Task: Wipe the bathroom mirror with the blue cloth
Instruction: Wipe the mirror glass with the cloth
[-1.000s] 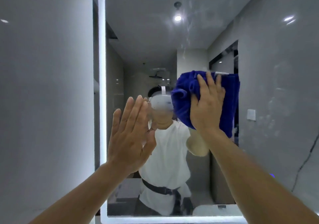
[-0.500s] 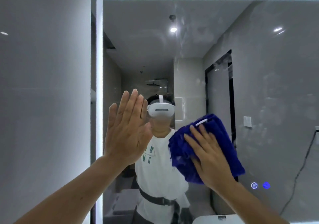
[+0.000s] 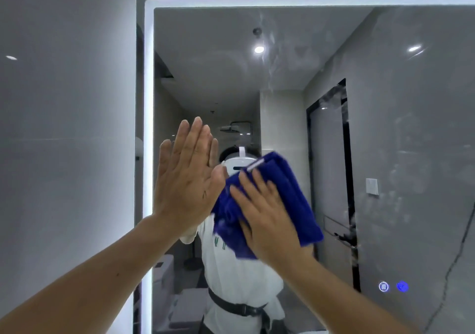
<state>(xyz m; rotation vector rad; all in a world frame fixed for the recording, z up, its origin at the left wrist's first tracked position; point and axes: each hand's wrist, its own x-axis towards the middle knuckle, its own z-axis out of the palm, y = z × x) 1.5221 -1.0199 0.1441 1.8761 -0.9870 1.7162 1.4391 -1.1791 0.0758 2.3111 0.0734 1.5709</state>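
**Flat palm drives the cloth, spare hand steadies**

The right hand's fingers (image 3: 253, 184) lie straight and spread, gripping nothing; they press the blue cloth (image 3: 290, 200) flat against the mirror (image 3: 321, 58), likely to keep broad contact for wiping. The left hand (image 3: 189, 177) is released too, fingers straight and together, palm toward the glass just beside the cloth, seemingly bracing. Smears remain on the upper glass.

We lose the mirror (image 3: 334, 102) past the right and bottom edges. Our right hand (image 3: 267, 220) covers the middle of the blue cloth (image 3: 290, 195), whose lower edge is motion-blurred. Cloth and left hand (image 3: 187, 179) hide the reflected face.
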